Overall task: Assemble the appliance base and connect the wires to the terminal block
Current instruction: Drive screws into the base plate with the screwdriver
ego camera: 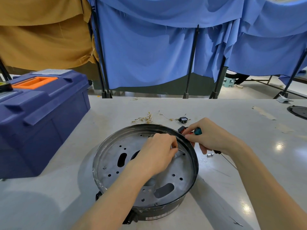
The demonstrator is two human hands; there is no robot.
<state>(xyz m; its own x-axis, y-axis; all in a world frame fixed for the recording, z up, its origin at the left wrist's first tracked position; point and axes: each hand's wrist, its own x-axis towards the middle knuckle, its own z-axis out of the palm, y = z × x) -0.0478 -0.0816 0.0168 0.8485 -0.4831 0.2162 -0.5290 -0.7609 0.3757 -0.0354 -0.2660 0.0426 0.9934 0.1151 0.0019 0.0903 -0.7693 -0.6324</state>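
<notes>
The round black appliance base (106,183) with a grey perforated metal plate inside stands on the table in front of me. My left hand (156,153) reaches into it and pinches a small metal part over the plate near the right wall. My right hand (211,138) rests on the base's right rim and grips a screwdriver (197,131) with a teal and red handle; its shaft (228,161) runs out toward the lower right. A bundle of thin wires with brass terminals (147,119) lies behind the base, beside a small black switch (182,120).
A blue toolbox (41,117) with an orange handle fills the table's left side. Two small metal spacers (210,155) lie right of the base. A black round part (299,112) sits at the far right edge. Blue and tan cloth screens hang behind the table.
</notes>
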